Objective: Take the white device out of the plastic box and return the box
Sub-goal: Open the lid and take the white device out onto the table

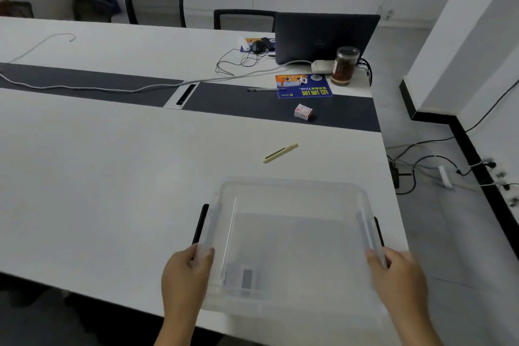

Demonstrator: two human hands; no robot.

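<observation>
A clear plastic box point(292, 199) with black side handles is held over the near right corner of the white table point(98, 177). My left hand point(186, 275) grips its left rim and my right hand point(398, 278) grips its right rim. Nothing lies inside the box except a grey label on its bottom. A pale, cream-white stick-shaped device point(280, 152) lies on the table just beyond the box, apart from it.
Farther back on the table are a small white-and-red carton point(303, 112), a blue pad point(304, 86), a pen point(265, 89), a jar point(345, 65), a dark laptop point(325, 36) and cables. The table's right edge runs beside the box; floor cables lie beyond.
</observation>
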